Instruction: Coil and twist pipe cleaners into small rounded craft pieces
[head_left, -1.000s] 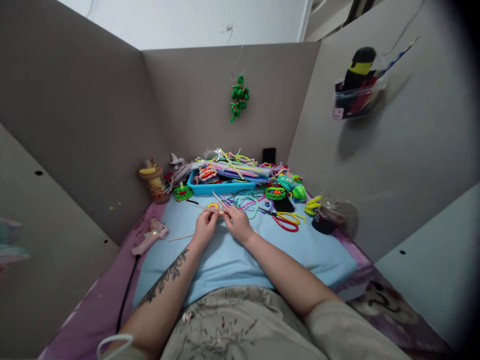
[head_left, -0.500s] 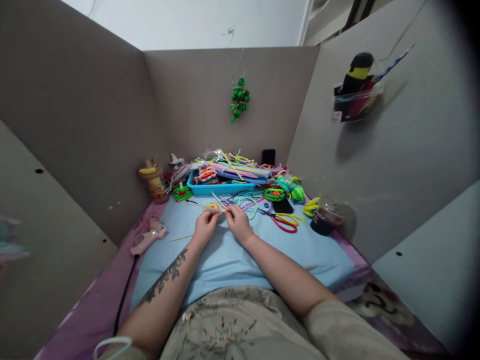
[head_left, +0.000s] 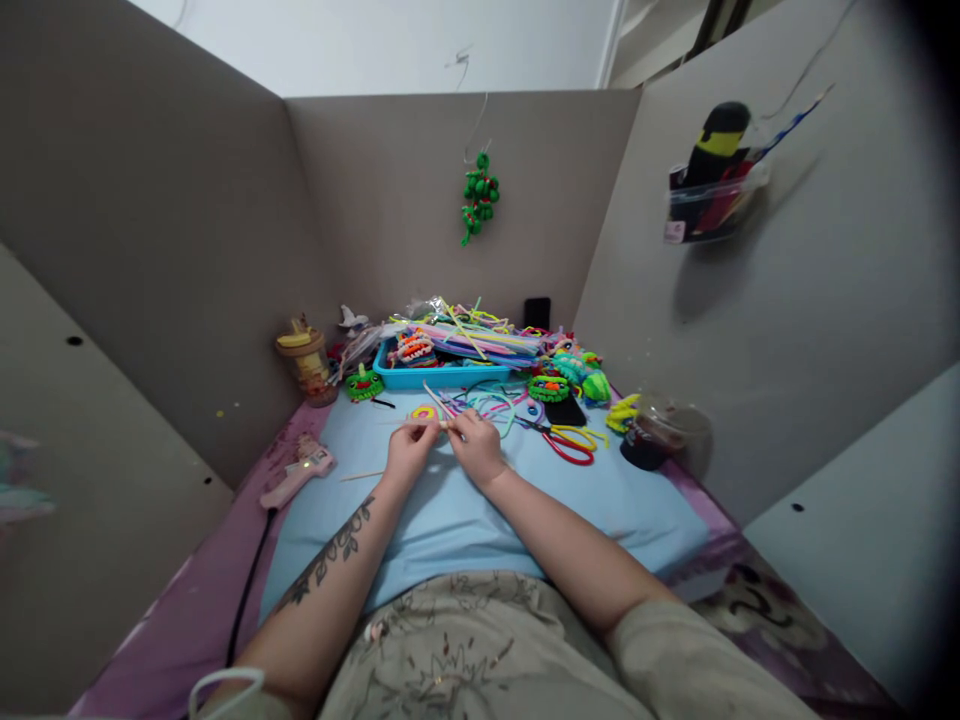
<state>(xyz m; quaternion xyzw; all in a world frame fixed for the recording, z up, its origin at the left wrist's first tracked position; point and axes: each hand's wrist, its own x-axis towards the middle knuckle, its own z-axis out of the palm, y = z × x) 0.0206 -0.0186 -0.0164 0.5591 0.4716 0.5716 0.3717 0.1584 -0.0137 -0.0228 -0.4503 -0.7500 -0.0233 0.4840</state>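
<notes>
My left hand [head_left: 407, 455] and my right hand [head_left: 474, 447] meet over the light blue mat [head_left: 480, 500], fingers pinched together. Between them they grip a thin pale pipe cleaner [head_left: 435, 424] that sticks out to the left and up past the fingertips. Just beyond the fingers lies a small pink and yellow coiled piece [head_left: 424, 411]. Loose coloured pipe cleaners [head_left: 491, 404] lie right behind my right hand.
A blue tray [head_left: 442, 375] heaped with pipe cleaners stands at the back. A pink glue gun [head_left: 298, 475] lies left with its black cord. Green craft figures [head_left: 551, 387], red loops [head_left: 570, 447], a dark tub [head_left: 649, 443] and a jar [head_left: 309, 365] surround the mat. Cardboard walls enclose everything.
Both hands stay pinched on the pipe cleaner with only small finger shifts; the view has shifted slightly.
</notes>
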